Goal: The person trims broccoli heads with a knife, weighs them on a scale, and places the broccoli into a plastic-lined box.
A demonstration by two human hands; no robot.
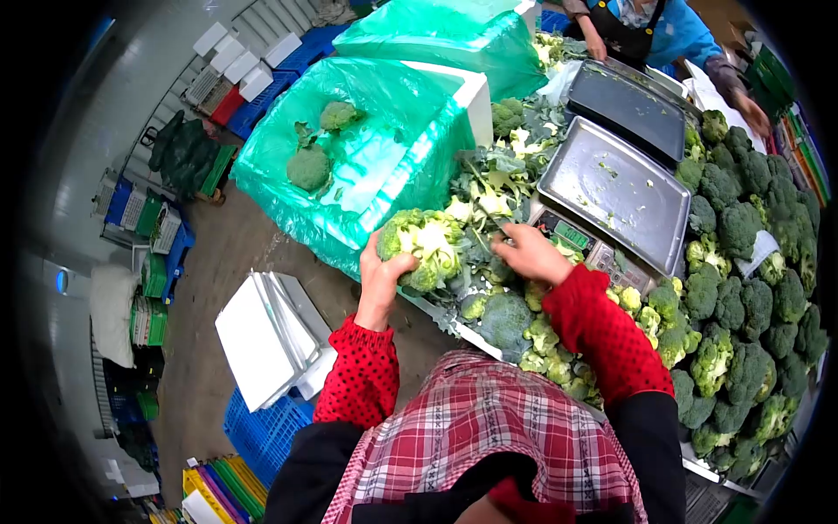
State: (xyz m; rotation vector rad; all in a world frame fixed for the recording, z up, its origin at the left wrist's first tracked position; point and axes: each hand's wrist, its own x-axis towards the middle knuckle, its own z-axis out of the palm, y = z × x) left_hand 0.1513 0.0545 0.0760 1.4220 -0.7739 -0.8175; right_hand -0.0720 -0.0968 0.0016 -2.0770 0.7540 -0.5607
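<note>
Mid-frame, the left hand point(379, 272) grasps a broccoli head point(423, 244), its pale stem side up. Just to its right, the right hand point(534, 255) is clenched, apparently around a knife point(500, 232)

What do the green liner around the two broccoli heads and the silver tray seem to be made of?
Green liner: thin, glossy plastic film, judging by its crinkles, highlights and translucency.
Silver tray: smooth bare metal by its grey sheen, possibly stainless steel.
</note>
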